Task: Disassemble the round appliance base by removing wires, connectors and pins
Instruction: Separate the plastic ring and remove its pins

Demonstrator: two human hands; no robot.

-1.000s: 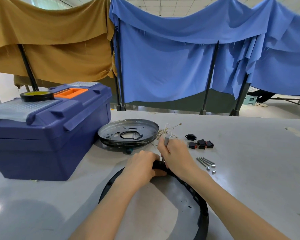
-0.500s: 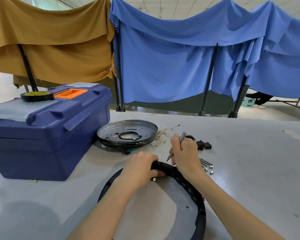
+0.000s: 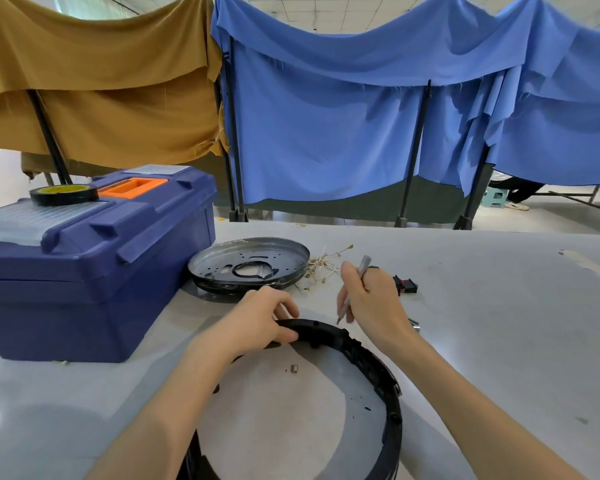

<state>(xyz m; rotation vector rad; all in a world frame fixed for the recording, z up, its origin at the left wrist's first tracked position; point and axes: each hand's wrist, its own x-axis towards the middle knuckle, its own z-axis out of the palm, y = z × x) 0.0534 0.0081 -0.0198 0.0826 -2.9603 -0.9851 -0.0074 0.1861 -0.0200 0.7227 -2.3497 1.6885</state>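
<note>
On my screen the left hand (image 3: 257, 318) grips the far rim of the black ring (image 3: 381, 375) of the round base, fingers curled over its top edge. The ring lies flat on the grey worktop (image 3: 499, 323), below both hands and reaching back towards the wearer. The right hand (image 3: 373, 301) pinches a slim grey tool (image 3: 365, 264), held like a pen. Its tip points down just beside the rim, right of the left hand (whether it touches the plastic I cannot tell). Inside the ring, nearer than the left hand, a small metal piece (image 3: 293, 369) lies loose on the worktop.

Beyond the left hand sits a round metal plate (image 3: 250, 263), and a tangle of pale wires (image 3: 326, 265) lies between that plate and the right hand. Just right of the right hand lie black connectors (image 3: 406, 284), partly hidden by it. A couple of metal pins (image 3: 414, 326) peek out by the right wrist. Well left of the left hand stands a blue toolbox (image 3: 94, 271) with a roll of tape (image 3: 63, 194) on its lid. A blue cloth (image 3: 326, 133) and a brown cloth (image 3: 101, 81) hang beyond the worktop.
</note>
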